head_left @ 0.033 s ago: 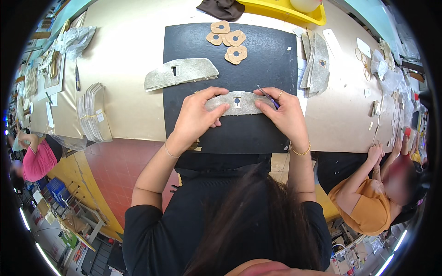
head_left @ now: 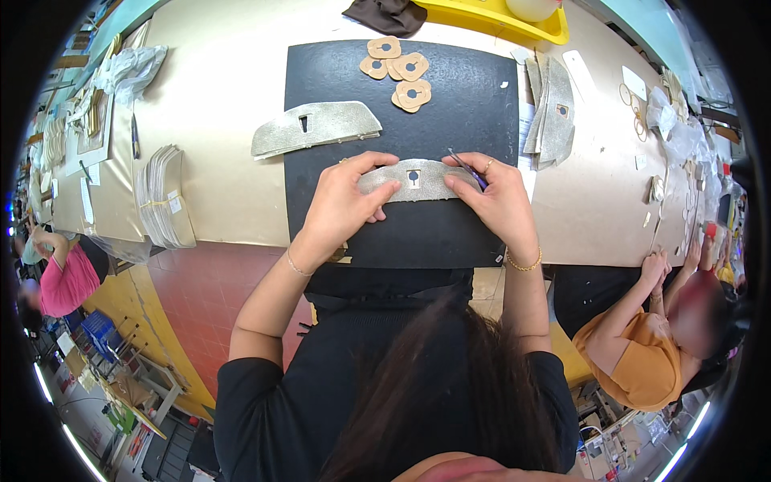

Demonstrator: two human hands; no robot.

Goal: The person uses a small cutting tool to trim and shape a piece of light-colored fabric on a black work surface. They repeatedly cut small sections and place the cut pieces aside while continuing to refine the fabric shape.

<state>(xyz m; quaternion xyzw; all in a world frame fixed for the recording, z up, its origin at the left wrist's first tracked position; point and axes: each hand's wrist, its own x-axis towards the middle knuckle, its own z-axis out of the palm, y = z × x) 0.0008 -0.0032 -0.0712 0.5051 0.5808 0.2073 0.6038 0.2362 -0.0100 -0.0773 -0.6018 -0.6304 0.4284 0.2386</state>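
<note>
While the grey strip [head_left: 431,184] lies over the black mat [head_left: 409,237] with its long axis running left to right, the left hand [head_left: 347,193] pinches one end and the right hand [head_left: 499,194] pinches the other; neither is nearer, and the cutout [head_left: 414,179] falls between them. The right hand also holds a slim dark tool [head_left: 479,178] between thumb and forefinger.

Beige table [head_left: 229,76] with black mat [head_left: 466,100], banded pale strips [head_left: 163,201], yellow tray [head_left: 514,29], dark cloth [head_left: 387,16]
</note>
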